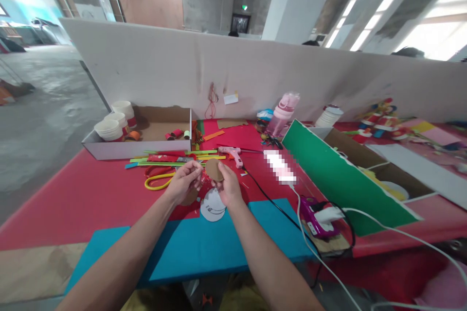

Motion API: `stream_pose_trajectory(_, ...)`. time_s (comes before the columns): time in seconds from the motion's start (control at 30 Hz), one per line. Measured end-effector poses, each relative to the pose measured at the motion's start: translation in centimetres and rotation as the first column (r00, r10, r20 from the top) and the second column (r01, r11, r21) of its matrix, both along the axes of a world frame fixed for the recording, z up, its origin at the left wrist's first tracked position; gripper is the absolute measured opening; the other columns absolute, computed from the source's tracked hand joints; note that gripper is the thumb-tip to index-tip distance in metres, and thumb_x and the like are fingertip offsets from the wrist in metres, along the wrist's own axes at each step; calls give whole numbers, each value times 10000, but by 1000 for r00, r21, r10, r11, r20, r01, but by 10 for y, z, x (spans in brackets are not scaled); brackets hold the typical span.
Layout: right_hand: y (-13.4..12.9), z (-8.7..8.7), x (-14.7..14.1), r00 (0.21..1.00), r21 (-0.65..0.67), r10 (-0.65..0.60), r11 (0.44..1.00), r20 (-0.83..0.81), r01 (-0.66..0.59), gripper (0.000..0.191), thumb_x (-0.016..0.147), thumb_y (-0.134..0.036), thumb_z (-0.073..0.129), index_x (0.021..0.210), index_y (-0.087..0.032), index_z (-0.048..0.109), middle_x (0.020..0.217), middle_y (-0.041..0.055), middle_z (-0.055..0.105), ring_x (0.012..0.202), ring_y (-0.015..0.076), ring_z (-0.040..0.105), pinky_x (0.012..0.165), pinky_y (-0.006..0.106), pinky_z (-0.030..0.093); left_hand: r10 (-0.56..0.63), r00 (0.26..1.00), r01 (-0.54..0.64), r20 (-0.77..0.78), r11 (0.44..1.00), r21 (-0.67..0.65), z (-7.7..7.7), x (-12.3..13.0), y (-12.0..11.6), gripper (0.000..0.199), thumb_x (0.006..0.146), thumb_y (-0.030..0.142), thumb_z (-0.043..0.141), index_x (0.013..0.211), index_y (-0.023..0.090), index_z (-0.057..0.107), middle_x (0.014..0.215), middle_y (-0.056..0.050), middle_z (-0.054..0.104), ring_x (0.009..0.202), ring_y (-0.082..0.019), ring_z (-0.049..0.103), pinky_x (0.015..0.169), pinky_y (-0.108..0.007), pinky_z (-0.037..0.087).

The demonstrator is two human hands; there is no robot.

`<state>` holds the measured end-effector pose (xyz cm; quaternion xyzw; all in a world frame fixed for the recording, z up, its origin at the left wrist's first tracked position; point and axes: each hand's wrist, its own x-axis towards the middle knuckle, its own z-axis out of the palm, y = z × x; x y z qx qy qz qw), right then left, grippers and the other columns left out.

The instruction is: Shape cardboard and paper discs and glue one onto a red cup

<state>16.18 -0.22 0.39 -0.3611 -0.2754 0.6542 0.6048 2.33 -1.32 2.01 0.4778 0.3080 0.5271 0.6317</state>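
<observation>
Near the front edge of the worktop (pixel 105 194), the right hand's (pixel 229 187) fingers pinch a brown disc (pixel 212 170) and the left hand's (pixel 184 182) fingers curl beside it, their grip unclear.

No lettering, brand or number can be read with certainty. Small dark print is carried by a round white disc (pixel 213 205) on the desk (pixel 105 189), too small to be made out. A green lit sign (pixel 244 8) is mounted above a dark doorway (pixel 241 23) in the background, its symbol or wording blurred by distance.
</observation>
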Motion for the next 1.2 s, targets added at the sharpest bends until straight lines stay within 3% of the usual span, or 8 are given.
stream_pose_trajectory(0.17,-1,1,-1,993,58,-67,996,96,62,306,744,-475,646,812,-178,630,582,-21,600,403,74,433,355,188,305,-62,982,56,-178,998,-41,-6,6,-5,305,787,416,644,698,150,526,502,45,476,392,-57,399,392,-179,330)
stream_pose_trajectory(0.3,-3,0,0,987,71,65,995,145,-75,335,758,-496,626,804,-164,631,516,-40,564,334,52,354,333,190,286,-24,979,24,-203,1000,-2,-7,7,-6,314,758,408,674,643,135,568,475,26,500,389,-56,407,394,-177,308)
stream_pose_trajectory(0.5,-2,-8,0,935,-39,348,935,-75,-351,337,735,-484,655,695,-156,591,395,-76,455,307,41,304,337,166,293,5,982,0,-189,1000,26,-3,6,-9,338,688,417,726,567,121,617,471,-23,560,402,-89,471,393,-204,339)
stream_pose_trajectory(0.77,-5,7,1,886,-172,400,880,-236,-443,355,848,-397,591,616,-129,573,342,-83,397,276,12,248,320,119,289,72,923,22,-377,970,241,-8,2,-7,273,786,369,648,648,136,678,575,-49,630,487,-108,525,479,-221,411)
stream_pose_trajectory(0.93,-6,13,3,847,-201,461,832,-266,-516,381,888,-397,545,633,-115,583,339,-71,405,280,9,279,308,96,275,86,910,49,-405,949,312,1,1,-9,234,780,339,652,661,143,694,581,-44,632,504,-113,535,500,-226,426)
stream_pose_trajectory(1.0,-7,12,2,860,-200,446,845,-247,-496,364,875,-400,560,644,-120,581,341,-78,402,276,6,258,304,98,270,91,907,50,-412,947,319,3,1,-10,243,773,337,659,636,138,687,566,-44,623,504,-112,529,502,-227,422)
stream_pose_trajectory(1.07,-8,9,-1,909,-163,372,901,-186,-402,349,833,-426,601,649,-131,571,342,-86,397,273,10,247,298,112,266,97,912,30,-400,954,299,1,3,-9,261,772,340,662,613,134,671,546,-39,608,495,-106,519,496,-224,415)
stream_pose_trajectory(1.2,-4,2,-7,998,-5,43,999,42,-43,365,749,-514,640,709,-158,569,397,-85,460,272,30,277,286,160,271,104,957,-68,-270,988,138,-8,10,-8,277,752,349,685,587,134,626,488,-6,567,428,-83,473,435,-203,370)
